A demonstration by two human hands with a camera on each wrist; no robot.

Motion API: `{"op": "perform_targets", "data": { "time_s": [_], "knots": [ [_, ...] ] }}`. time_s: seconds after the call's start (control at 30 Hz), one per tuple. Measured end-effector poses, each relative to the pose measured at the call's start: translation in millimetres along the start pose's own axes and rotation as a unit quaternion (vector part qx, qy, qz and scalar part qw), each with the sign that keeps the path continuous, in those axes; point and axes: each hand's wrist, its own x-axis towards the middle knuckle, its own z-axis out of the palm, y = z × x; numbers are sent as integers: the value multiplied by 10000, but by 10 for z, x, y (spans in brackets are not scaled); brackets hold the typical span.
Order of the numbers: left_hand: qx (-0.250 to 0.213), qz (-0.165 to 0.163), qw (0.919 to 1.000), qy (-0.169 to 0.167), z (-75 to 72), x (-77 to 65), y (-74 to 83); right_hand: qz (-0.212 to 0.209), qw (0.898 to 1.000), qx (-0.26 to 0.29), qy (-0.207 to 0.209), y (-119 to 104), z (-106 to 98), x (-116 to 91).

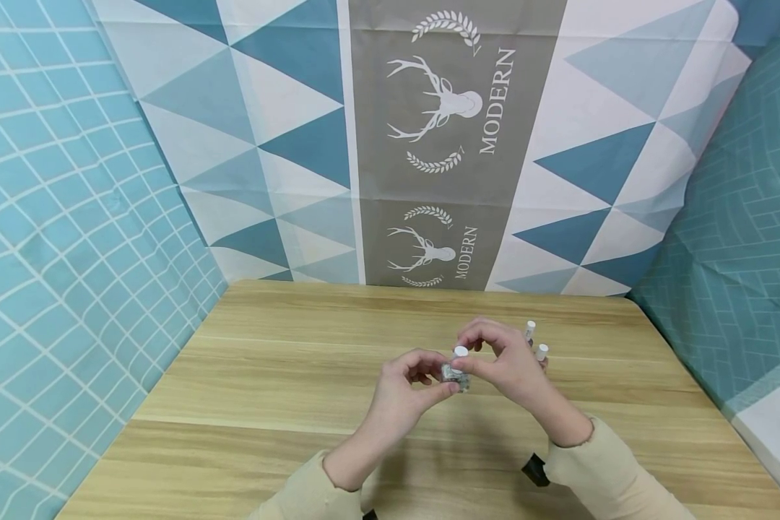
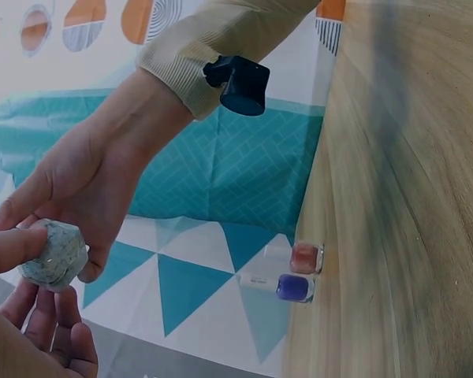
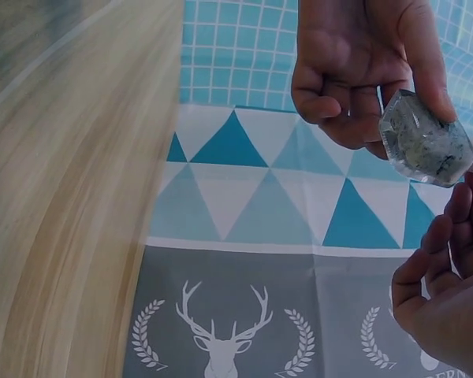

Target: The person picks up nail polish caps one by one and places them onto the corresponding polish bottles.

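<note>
A small faceted glass nail polish bottle (image 1: 454, 375) with pale, dark-flecked contents is held up between both hands, above the table. My left hand (image 1: 405, 385) pinches its glass body between thumb and fingers. The right hand (image 1: 499, 361) grips the white cap (image 1: 461, 352) at the top. In the right wrist view the bottle (image 3: 427, 142) lies tilted, its neck towards the right hand (image 3: 449, 291). The left wrist view shows the speckled glass (image 2: 57, 258) from its underside, covering the cap.
Beyond the right hand, two more white-capped nail polish bottles stand on the wooden table (image 1: 266, 390); the left wrist view shows one reddish bottle (image 2: 305, 257) and one purple bottle (image 2: 296, 288) side by side. Patterned cloths (image 1: 286, 144) hang behind and beside the table.
</note>
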Motion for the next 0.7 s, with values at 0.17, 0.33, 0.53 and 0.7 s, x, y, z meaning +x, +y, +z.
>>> {"op": "perform_targets", "data": {
  "time_s": [0.17, 0.33, 0.53, 0.7],
  "knots": [
    [-9, 56, 10000, -9, 3, -3, -6, -83, 9998, 73, -148, 20, -25, -5],
    [55, 75, 9999, -55, -1, -3, -11, -464, 9971, 67, -596, 41, -89, -3],
    [90, 224, 9997, -109, -1, -2, -8, -552, 9914, 119, -1181, 27, -145, -1],
    [91, 231, 9996, -124, 2, -7, 8, -585, 9898, 172, -1289, 30, -145, -2]
  ]
}}
